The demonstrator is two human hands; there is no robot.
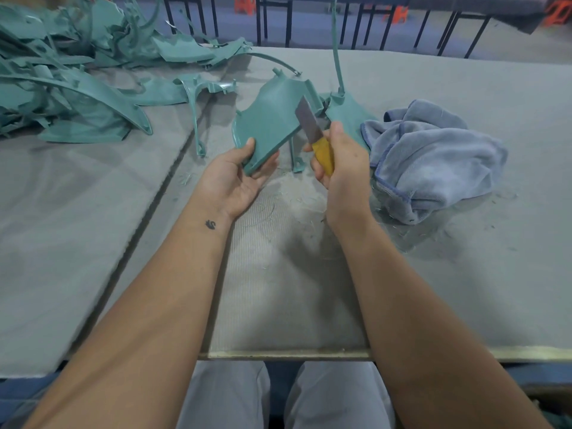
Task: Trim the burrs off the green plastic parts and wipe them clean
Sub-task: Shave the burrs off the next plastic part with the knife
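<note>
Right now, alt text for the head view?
A person's left hand holds a green plastic part while the right hand grips a yellow-handled knife, blade against the part's edge. A blue cloth lies to the right, a pile of green parts at far left.

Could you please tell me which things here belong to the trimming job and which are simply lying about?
In the job: green part held by left hand; knife in right hand; blue cloth; pile of green parts.
Lying about: orange stools; black frames.

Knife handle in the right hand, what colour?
Yellow. The knife handle shows best in the head view, gripped by the right hand.
</note>
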